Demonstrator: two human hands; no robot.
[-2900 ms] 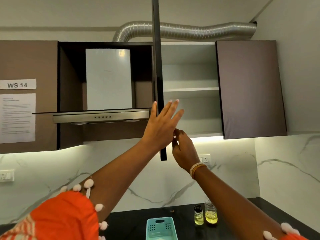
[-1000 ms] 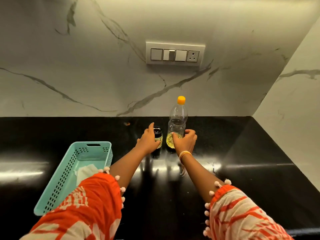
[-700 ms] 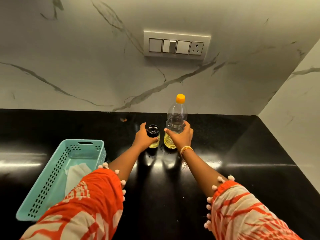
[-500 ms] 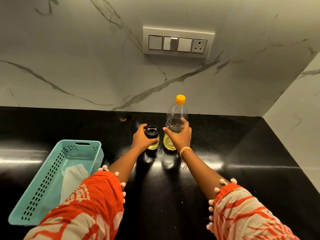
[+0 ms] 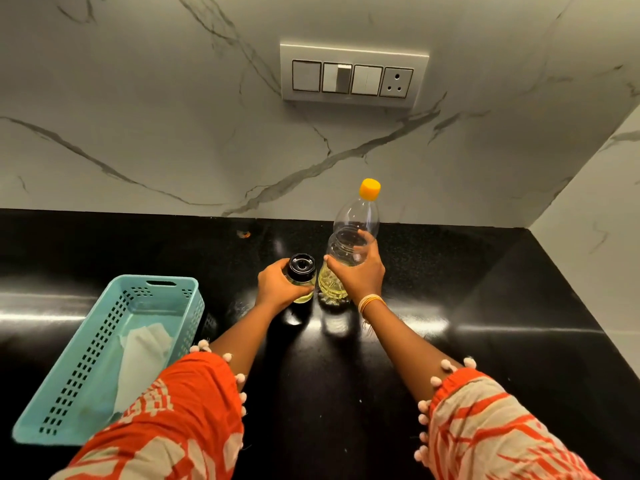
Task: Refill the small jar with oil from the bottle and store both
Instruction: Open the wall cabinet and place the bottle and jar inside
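Both capped: left hand (image 5: 277, 289) wraps small jar (image 5: 302, 278), right hand (image 5: 358, 271) grips bottle (image 5: 349, 244), probably carrying to storage.

**Gloss, plastic and marble under my hands**

My right hand (image 5: 360, 271) holds a clear, ribbed plastic bottle (image 5: 351, 233) with a smooth orange cap (image 5: 370, 189). My left hand (image 5: 277, 289) grips a small transparent jar (image 5: 302, 282) with a shiny black lid (image 5: 302, 264). The black countertop (image 5: 485, 306) is polished and mirror-glossy. The wall (image 5: 173, 116) looks like smooth veined marble. The teal basket (image 5: 69, 375) is perforated matt plastic.
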